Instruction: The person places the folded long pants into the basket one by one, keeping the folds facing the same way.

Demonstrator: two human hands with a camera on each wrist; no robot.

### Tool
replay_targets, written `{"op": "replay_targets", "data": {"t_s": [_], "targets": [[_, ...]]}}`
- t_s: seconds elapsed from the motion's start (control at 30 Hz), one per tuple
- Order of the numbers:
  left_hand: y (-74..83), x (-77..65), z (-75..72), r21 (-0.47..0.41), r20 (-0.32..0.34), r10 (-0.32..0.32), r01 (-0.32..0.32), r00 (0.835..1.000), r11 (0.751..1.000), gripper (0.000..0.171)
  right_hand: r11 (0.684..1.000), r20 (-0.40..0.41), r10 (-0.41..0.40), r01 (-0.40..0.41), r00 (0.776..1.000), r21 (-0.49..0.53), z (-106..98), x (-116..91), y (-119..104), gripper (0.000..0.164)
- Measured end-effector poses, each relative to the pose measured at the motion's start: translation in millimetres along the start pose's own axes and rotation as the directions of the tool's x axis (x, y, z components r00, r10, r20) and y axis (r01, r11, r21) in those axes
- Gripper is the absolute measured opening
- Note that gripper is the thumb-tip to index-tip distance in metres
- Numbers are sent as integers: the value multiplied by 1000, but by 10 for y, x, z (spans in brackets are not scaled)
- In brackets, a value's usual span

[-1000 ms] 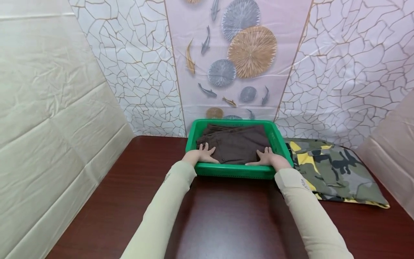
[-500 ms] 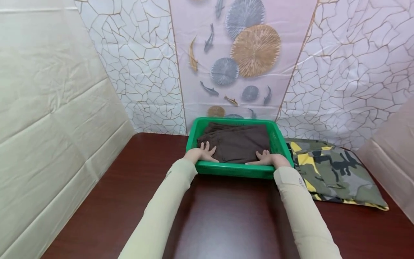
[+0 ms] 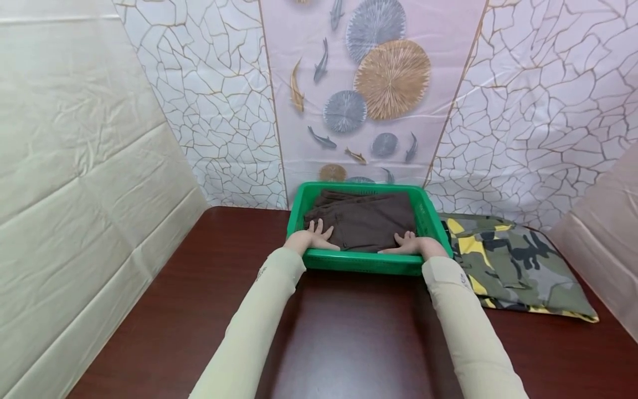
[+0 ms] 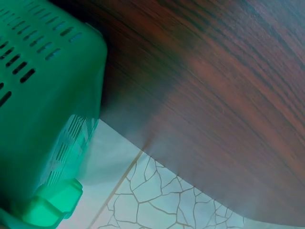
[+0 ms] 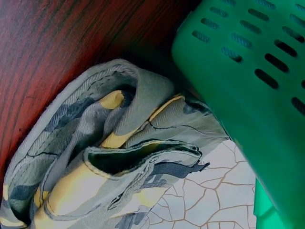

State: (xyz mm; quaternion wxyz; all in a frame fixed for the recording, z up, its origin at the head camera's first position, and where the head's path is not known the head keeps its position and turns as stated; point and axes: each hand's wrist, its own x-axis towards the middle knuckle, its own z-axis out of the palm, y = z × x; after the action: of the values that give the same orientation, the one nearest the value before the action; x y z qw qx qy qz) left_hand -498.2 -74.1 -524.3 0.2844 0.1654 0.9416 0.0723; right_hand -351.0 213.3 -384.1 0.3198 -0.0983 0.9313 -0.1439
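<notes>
In the head view, folded dark brown clothing (image 3: 374, 221) lies inside a green plastic basket (image 3: 366, 262) near the back wall. My left hand (image 3: 313, 238) reaches over the basket's near left corner, its fingers spread on the cloth. At the near right corner my right hand (image 3: 411, 244) rests on the cloth, thumb pointing inward along the near rim. Both hands lie nearly flat, with fingers extended. The wrist views show the slotted basket sides (image 4: 52, 86) but neither hand. Folded camouflage clothing (image 5: 109, 157) in grey, green and yellow lies right beside the basket.
The basket stands on a dark reddish-brown table (image 3: 229, 266). A patterned sheet (image 3: 224, 111) with fish and round motifs hangs close behind it. Cream cloth (image 3: 99, 166) borders the left side, and a pale sheet (image 3: 603, 227) the right.
Both hands stay on the brown clothing in the basket. The right forearm has shifted slightly left, and the right fingers lie a little lower. The head view has moved slightly.
</notes>
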Motion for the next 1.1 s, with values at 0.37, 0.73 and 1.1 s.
{"op": "replay_targets", "data": {"t_s": [0.37,0.73,1.1], "targets": [[203,-451,-21,-30,-11,28,-28,1000,999,96,999,8,-3,2,1000,38,91,6,35,97],[681,-1604,-518,-67,-39,75,-77,996,995,81,991,-153,-130,131,980,-4,-113,-60,-3,78],[730,-1991,-496,103,-399,288,-270,870,957,62,950,-308,-311,289,899,-116,-114,-460,85,57]]}}
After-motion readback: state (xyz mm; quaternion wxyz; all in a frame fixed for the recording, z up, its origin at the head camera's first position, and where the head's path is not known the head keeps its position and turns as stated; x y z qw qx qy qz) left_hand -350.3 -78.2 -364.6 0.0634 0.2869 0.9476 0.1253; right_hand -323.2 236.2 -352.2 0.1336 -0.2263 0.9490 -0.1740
